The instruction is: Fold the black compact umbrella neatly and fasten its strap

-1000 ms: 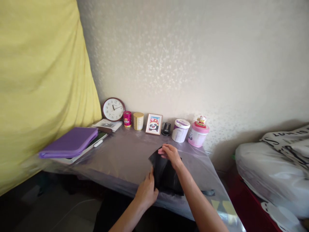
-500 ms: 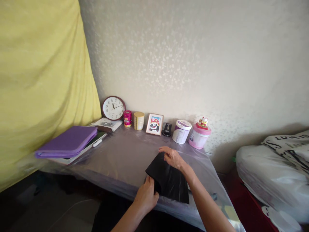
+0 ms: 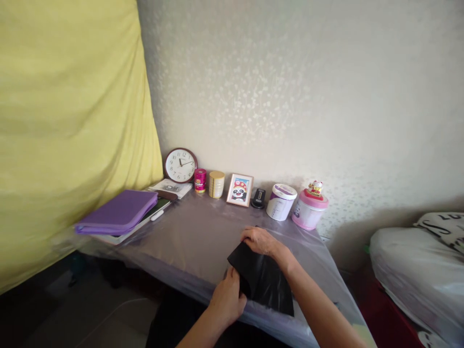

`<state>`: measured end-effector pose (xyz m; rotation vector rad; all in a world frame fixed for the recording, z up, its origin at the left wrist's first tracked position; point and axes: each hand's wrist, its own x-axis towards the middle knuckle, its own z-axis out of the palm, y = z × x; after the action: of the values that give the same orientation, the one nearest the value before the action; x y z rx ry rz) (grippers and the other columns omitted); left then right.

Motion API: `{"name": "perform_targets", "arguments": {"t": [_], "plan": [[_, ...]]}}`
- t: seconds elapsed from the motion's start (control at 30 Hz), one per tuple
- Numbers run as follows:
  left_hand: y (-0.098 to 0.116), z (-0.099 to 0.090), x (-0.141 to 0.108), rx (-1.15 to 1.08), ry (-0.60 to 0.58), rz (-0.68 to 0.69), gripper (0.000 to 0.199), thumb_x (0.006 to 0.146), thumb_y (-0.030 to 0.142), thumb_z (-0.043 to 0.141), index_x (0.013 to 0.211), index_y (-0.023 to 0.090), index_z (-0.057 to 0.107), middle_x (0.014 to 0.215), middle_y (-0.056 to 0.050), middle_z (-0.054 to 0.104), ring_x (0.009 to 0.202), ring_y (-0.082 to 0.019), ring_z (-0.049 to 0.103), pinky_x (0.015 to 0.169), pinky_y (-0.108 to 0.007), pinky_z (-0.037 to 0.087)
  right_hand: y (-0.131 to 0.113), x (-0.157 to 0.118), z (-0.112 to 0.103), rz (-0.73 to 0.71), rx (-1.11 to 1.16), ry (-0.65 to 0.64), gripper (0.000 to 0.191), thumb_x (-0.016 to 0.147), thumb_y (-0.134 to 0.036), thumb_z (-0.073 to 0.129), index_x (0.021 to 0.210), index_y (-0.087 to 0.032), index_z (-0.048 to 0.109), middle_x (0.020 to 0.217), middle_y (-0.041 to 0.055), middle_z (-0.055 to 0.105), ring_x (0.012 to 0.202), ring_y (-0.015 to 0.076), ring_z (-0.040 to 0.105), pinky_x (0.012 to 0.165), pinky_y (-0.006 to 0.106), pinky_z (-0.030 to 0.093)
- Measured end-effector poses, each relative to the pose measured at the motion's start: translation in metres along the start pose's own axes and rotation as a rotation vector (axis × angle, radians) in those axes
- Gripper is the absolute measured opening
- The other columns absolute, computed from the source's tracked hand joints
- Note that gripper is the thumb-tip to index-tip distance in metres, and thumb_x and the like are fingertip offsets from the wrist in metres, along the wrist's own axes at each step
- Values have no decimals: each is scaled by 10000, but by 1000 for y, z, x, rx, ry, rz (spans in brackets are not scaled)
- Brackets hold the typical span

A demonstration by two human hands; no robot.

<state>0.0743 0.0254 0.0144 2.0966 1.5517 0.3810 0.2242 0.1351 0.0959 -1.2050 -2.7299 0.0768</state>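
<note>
A black, smooth, slightly shiny flat piece that looks like a bag or folded sheet (image 3: 270, 282) lies at the table's front edge, its near left side lifted. My left hand (image 3: 229, 296) pinches that lifted side, with the thumb and some fingers partly hidden behind it. Over the far edge, my right hand (image 3: 259, 240) has its fingers bent and closed on the material. The fold between the hands is dark, so its inside cannot be made out.
Along the wall stand a clock (image 3: 181, 165), a pink can (image 3: 200, 181), a yellow-lidded tin (image 3: 216, 184), a panda picture frame (image 3: 239, 190), a stapler-like black object (image 3: 258, 198) and two tubs (image 3: 281, 203). A purple folder (image 3: 118, 211) lies left on the plastic-covered table (image 3: 188, 237).
The view has turned slightly left, so everything appears further right. My right hand's fingers, earlier stretched over the black piece's top edge, have now curled down onto it. My left hand keeps its hold.
</note>
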Motion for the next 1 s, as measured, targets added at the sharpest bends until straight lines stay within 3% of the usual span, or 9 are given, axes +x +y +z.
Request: {"name": "perform_targets", "arguments": {"t": [0.13,0.27,0.43,0.6,0.7,0.8,0.87,1.0], "plan": [[0,0,1,3,-9,-3,667,677,152,434,1323,108,274,1262,-135,458,981,-216,558,847,-289,413,6,6,-2,41,35,169,214,880,-163,390,934,-199,593,911,33,585,753,103,563,711,201,423],[0,1,1,30,-9,1,799,659,133,440,1392,128,121,1296,-134,432,1006,-226,548,856,-303,410,6,17,17,101,-7,247,217,913,-198,359,948,-207,573,962,35,560,774,98,566,715,187,425],[1,2,1,81,-24,-1,736,671,129,428,1370,84,204,1360,-149,366,1045,-236,532,863,-290,407,1,20,54,171,-56,195,217,915,-225,372,959,-224,584,1001,31,553,795,97,578,689,170,433],[3,2,-5,49,-1,-99,752,718,105,411,1394,72,83,1323,-162,421,1029,-209,555,851,-271,415,-1,18,63,166,-86,117,225,911,-244,378,962,-236,597,1032,34,549,814,109,578,688,180,443],[4,-1,-16,61,55,-116,715,767,136,415,1401,103,87,1423,-153,267,1167,-213,459,886,-266,405,0,18,62,151,-96,96,231,905,-232,381,958,-241,605,1045,36,546,847,116,571,712,188,444],[4,-5,-24,128,96,-42,763,756,131,453,1408,261,77,1493,-65,28,1247,-245,357,899,-297,407,1,19,63,133,-93,93,235,902,-231,382,961,-245,609,1040,38,546,857,123,566,722,200,444],[4,-6,-23,172,72,38,822,719,84,462,1390,364,78,1490,-2,-91,1197,-256,408,870,-317,428,1,20,64,126,-95,95,235,901,-231,385,956,-243,612,1027,36,550,851,126,566,718,203,445],[6,-3,-15,237,-1,83,883,660,-12,391,1392,357,63,1485,33,-87,1088,-229,483,817,-304,457,2,21,64,123,-84,109,224,895,-223,396,939,-235,616,1000,30,560,830,123,570,710,200,445]]}}
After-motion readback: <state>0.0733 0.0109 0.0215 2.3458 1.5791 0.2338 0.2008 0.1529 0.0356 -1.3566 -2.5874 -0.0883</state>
